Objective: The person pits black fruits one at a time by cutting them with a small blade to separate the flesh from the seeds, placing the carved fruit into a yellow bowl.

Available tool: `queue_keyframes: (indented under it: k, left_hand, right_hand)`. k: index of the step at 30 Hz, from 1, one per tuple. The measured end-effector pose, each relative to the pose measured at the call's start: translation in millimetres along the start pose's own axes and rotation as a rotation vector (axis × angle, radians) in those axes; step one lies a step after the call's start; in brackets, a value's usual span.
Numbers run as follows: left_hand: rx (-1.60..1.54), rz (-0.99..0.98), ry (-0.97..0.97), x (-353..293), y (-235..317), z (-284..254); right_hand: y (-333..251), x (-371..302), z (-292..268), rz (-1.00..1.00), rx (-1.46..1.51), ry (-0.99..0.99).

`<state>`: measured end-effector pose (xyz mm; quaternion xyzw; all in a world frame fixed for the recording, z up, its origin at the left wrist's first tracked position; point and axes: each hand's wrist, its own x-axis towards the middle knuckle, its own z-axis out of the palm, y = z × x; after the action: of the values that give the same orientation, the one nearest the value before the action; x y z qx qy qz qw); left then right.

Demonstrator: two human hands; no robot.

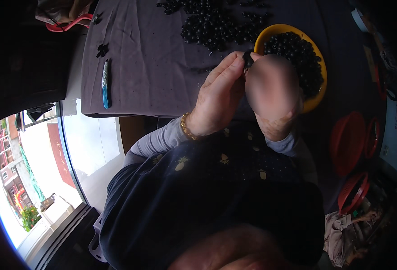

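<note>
My left hand [220,93] is raised over the cloth's near edge, its fingers pressed together around a small black piece [248,60]. Facing it, my right hand [272,90] is largely blurred; one fingertip shows against the other side of that piece. The piece's exact kind is too dark to make out. Just behind my right hand stands a yellow bowl [323,67] filled with shiny black round pieces [293,47] like beads, some with a hole. Farther off, a loose heap of similar black pieces [212,33] lies on the dark cloth [140,45].
A blue-handled tool [105,85] and a small black cluster [102,50] lie on the cloth's left part. Red baskets [347,143] stand low on the right. A bright window [32,166] is at lower left. A pink handle [70,23] shows at the far left.
</note>
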<state>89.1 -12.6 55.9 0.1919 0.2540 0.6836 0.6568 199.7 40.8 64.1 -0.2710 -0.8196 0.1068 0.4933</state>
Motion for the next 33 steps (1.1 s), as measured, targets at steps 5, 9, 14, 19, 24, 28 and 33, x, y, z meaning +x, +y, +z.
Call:
queue_keyframes:
  k: [5,9,14,19,24,28,33]
  left_hand:
    - [-0.030,-0.019,-0.004,1,-1,0]
    - [-0.019,0.049,-0.106,5,-5,-11]
    - [-0.088,0.066,-0.172,10,-9,-16]
    - [-0.019,0.078,-0.115,10,-8,-12]
    - [-0.055,0.088,-0.148,8,-8,-13]
    - [-0.034,0.089,-0.122,6,-5,-10]
    - [0.202,0.200,-0.055,4,1,2]
  right_hand:
    - [4,0,-2,-0.011,0.045,-0.064]
    - [15,1,-12,0.068,0.159,-0.131]
    - [10,0,-23,0.103,0.097,-0.194]
    - [8,1,-22,0.018,0.018,-0.193]
    - [5,1,-22,0.037,0.008,-0.213]
    - [2,4,-25,0.045,-0.009,-0.249]
    - [1,6,-28,0.074,0.111,-0.236]
